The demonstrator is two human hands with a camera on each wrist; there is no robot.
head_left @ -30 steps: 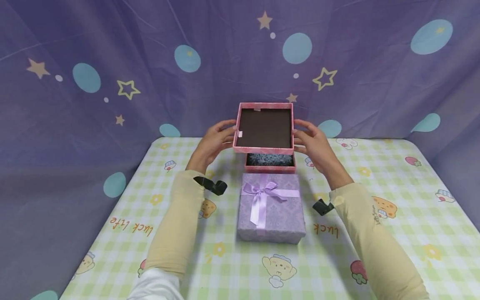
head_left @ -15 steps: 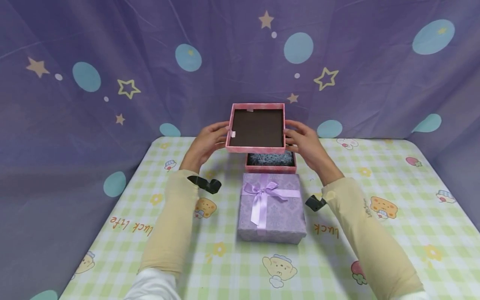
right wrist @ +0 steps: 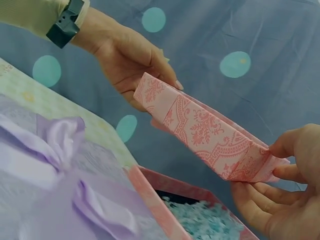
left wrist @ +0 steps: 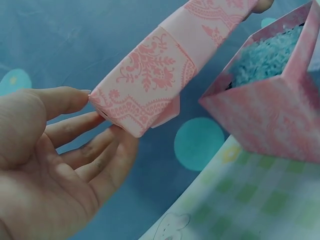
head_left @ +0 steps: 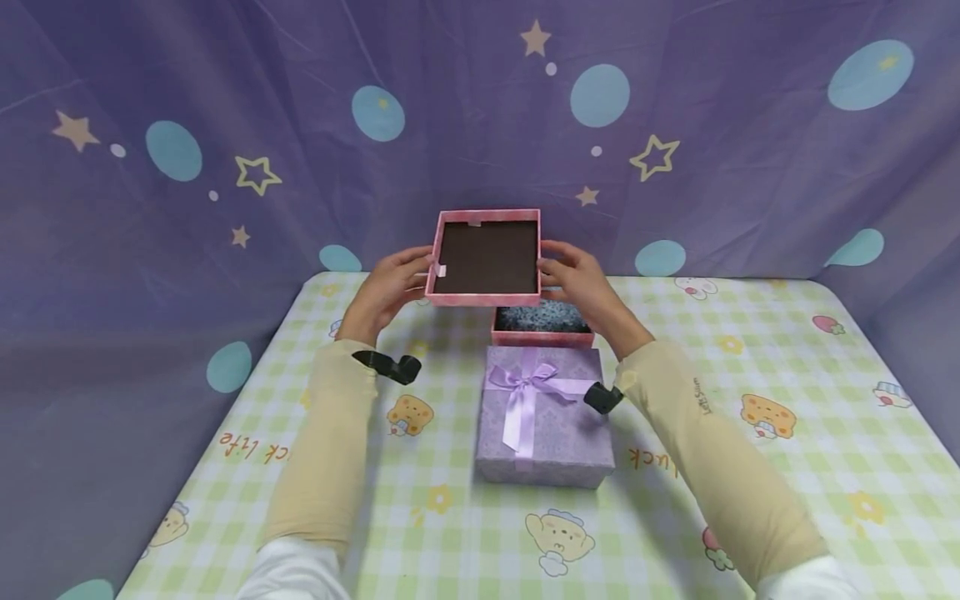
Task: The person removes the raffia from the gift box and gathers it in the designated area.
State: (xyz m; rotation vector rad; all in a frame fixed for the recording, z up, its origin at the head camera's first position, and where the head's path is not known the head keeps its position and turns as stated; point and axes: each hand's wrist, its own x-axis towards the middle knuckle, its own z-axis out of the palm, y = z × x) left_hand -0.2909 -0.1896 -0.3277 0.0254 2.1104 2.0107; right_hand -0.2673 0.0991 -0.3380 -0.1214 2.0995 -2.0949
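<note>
A pink patterned box lid (head_left: 487,257) is raised above the table, its dark inside facing the head camera. My left hand (head_left: 384,292) pinches its left side, thumb at the rim and the other fingers beneath, as the left wrist view (left wrist: 60,145) shows. On the opposite side my right hand (head_left: 585,287) grips the lid between thumb and fingers. Below and behind it stands the pink box (head_left: 543,339), uncovered and filled with bluish shredded paper (head_left: 549,318); the lid and right hand partly hide it.
A purple gift box (head_left: 543,442) with a lilac ribbon bow (head_left: 527,385) stands directly in front of the pink box. The table (head_left: 420,542) has a green-checked cloth with cartoon prints. A purple curtain (head_left: 465,133) hangs close behind the table.
Both hands have carried the pink lid leftward, off its place over the pink box, so more of the table at right shows. Both boxes stay where they were.
</note>
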